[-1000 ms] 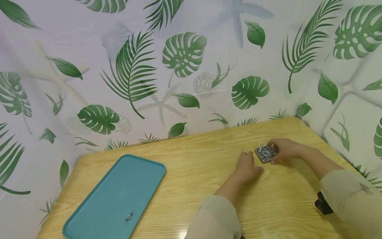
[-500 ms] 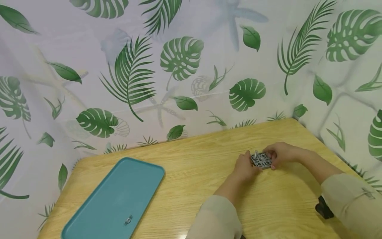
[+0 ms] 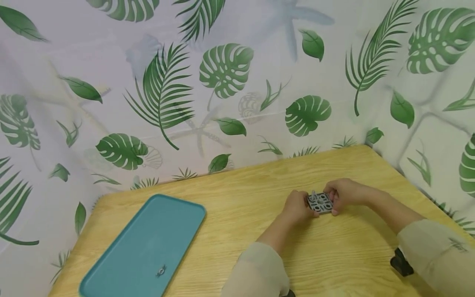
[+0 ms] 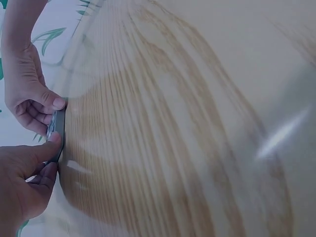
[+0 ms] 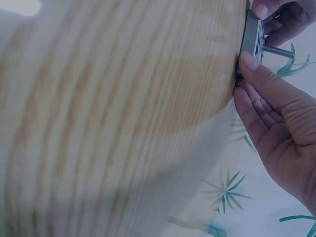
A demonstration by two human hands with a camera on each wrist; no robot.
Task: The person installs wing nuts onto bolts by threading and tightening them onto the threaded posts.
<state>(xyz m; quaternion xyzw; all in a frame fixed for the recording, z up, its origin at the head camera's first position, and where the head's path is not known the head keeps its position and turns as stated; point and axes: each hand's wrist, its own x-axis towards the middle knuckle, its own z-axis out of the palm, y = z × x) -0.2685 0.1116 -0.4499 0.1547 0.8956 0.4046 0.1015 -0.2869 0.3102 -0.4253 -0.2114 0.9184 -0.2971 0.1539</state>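
Observation:
A square grey metal plate with round holes [image 3: 320, 203] is between both hands, low over the right part of the table. A bolt [image 5: 279, 51] stands up from it near one corner, its threaded shank showing in the right wrist view. My left hand [image 3: 297, 207] pinches the plate's left side, thumb at the near edge. On the opposite side, my right hand [image 3: 346, 192] grips it between thumb and fingers. The left wrist view shows the plate [image 4: 60, 126] almost edge-on, with a thumb of each hand on it.
On the table's left lies a teal tray [image 3: 141, 239] with a small metal wing nut [image 3: 161, 271] on it. The wooden table [image 3: 230, 231] meets a leaf-print cloth [image 3: 237, 103] at the back and right. Something black [image 3: 401, 263] is at the right sleeve.
The right hand has brought the plate leftward and nearer. The left hand, apart from it a second ago, has taken hold of its left side.

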